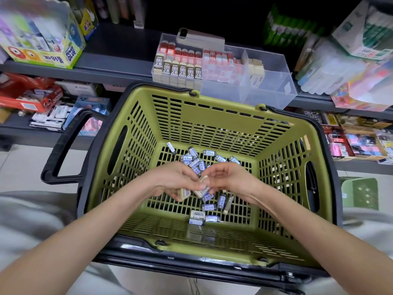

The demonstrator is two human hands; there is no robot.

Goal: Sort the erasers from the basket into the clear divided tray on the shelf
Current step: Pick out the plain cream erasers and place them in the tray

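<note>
The left hand (176, 182) gripped a few sleeved erasers (184, 192) in its curled fingers at the centre of the frame. The right hand (226, 177), fingers curled, met it at a pale eraser (203, 179); whether it pinched that one could not be told. Both hands were low inside the green basket (202, 122), whose floor held loose blue-sleeved erasers (209, 207). At upper centre, the clear divided tray (274, 86) on the shelf (119, 52) held 2B erasers (182, 71) at its left end, red-sleeved ones (219, 60) beside them, and pale ones (256, 69) in the next compartment to the right.
</note>
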